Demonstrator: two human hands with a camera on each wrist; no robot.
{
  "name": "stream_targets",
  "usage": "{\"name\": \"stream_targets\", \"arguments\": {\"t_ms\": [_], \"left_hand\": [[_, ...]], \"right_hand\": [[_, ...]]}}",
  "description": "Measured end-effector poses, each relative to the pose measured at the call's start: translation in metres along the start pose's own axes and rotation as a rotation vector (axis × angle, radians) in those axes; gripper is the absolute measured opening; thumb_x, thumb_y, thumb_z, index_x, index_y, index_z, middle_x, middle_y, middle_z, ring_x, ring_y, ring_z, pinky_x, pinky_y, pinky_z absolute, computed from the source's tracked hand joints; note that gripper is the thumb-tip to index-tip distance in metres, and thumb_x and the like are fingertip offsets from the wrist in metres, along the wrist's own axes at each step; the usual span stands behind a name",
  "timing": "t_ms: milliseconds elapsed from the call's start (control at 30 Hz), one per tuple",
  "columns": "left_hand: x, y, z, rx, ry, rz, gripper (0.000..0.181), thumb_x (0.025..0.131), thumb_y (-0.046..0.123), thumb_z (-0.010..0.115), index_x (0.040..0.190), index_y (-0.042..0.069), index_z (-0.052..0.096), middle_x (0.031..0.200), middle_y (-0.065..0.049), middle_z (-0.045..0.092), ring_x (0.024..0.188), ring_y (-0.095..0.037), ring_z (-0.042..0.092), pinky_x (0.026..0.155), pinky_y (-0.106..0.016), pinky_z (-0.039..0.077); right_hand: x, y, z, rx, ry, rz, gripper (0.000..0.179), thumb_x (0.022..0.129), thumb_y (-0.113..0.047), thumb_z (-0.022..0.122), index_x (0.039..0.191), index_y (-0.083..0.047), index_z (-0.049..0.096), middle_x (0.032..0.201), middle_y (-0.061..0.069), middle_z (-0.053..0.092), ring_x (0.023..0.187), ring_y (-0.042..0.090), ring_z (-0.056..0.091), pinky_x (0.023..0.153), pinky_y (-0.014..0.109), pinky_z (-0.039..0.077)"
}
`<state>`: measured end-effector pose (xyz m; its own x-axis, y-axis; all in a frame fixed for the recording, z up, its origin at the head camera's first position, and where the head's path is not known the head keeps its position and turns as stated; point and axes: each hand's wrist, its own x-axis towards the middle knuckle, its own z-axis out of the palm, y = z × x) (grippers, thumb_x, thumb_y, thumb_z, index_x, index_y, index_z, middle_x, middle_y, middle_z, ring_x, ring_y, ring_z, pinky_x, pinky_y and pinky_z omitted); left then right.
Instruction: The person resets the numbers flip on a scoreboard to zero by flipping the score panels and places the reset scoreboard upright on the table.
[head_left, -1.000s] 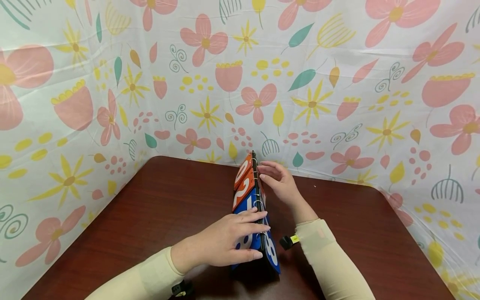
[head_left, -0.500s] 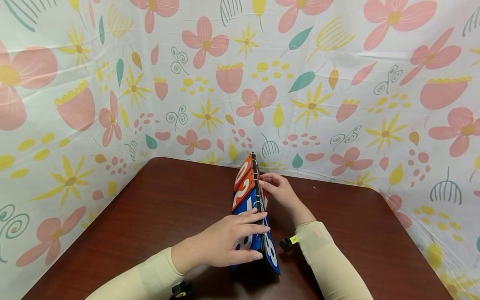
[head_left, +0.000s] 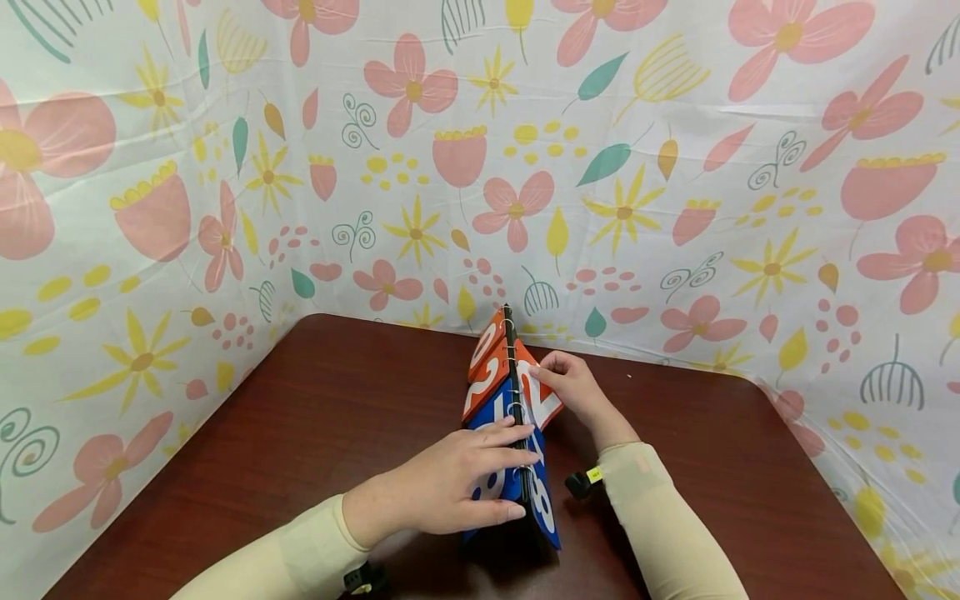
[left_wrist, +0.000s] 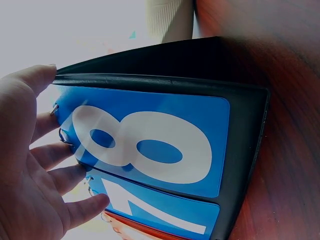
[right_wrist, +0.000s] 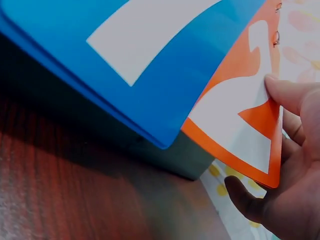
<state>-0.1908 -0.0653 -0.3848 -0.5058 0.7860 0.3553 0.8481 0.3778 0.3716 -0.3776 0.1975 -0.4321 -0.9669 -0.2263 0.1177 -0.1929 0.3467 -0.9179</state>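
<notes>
A tabletop flip scoreboard (head_left: 515, 500) stands like a tent on the table, with a ringed ridge along its top. Blue and orange cards with white digits hang on both sides. My left hand (head_left: 461, 475) rests over the near part of the ridge, fingers straight and spread; in the left wrist view a blue card with an 8 (left_wrist: 170, 142) lies beside those fingers. My right hand (head_left: 577, 387) pinches the lower edge of an orange number card (right_wrist: 230, 120) bearing a 2, thumb on its face, and holds it swung out from the right side.
The dark reddish-brown table (head_left: 360, 392) surrounds the scoreboard. A floral cloth (head_left: 637, 208) hangs behind the table and along both sides. A small black device (head_left: 581, 483) is at the right wrist.
My right hand first slid slightly nearer along the ridge, then moved right, drawing the orange card outward from the scoreboard. The left hand has stayed in place.
</notes>
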Motion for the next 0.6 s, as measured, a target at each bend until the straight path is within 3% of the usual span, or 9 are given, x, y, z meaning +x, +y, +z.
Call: {"name": "stream_targets", "arguments": {"t_ms": [167, 333, 600], "left_hand": [[0.000, 0.000, 0.000, -0.002, 0.001, -0.002, 0.056, 0.103, 0.057, 0.051, 0.154, 0.032, 0.048, 0.169, 0.009, 0.031, 0.159, -0.022, 0.026, 0.120, -0.054, 0.038], [0.000, 0.000, 0.000, 0.011, 0.002, -0.001, 0.057, 0.103, 0.058, 0.050, 0.153, 0.031, 0.049, 0.169, 0.010, 0.031, 0.159, -0.021, 0.027, 0.121, -0.054, 0.038], [0.000, 0.000, 0.000, -0.008, -0.009, -0.013, 0.057, 0.103, 0.059, 0.050, 0.154, 0.032, 0.048, 0.169, 0.013, 0.029, 0.160, -0.020, 0.025, 0.120, -0.054, 0.038]], "right_hand": [[0.000, 0.001, -0.006, 0.019, -0.061, -0.055, 0.027, 0.101, -0.022, 0.068, 0.096, 0.005, 0.069, 0.081, -0.002, 0.070, 0.071, 0.016, 0.065, 0.063, 0.029, 0.057], [-0.003, -0.003, -0.010, -0.006, -0.073, -0.074, 0.030, 0.101, -0.026, 0.068, 0.096, 0.003, 0.070, 0.082, -0.001, 0.071, 0.067, 0.014, 0.066, 0.062, 0.029, 0.059], [-0.006, -0.008, -0.014, -0.087, -0.066, -0.112, 0.030, 0.101, -0.030, 0.067, 0.099, -0.001, 0.074, 0.095, 0.013, 0.074, 0.083, 0.037, 0.068, 0.065, 0.029, 0.059]]}}
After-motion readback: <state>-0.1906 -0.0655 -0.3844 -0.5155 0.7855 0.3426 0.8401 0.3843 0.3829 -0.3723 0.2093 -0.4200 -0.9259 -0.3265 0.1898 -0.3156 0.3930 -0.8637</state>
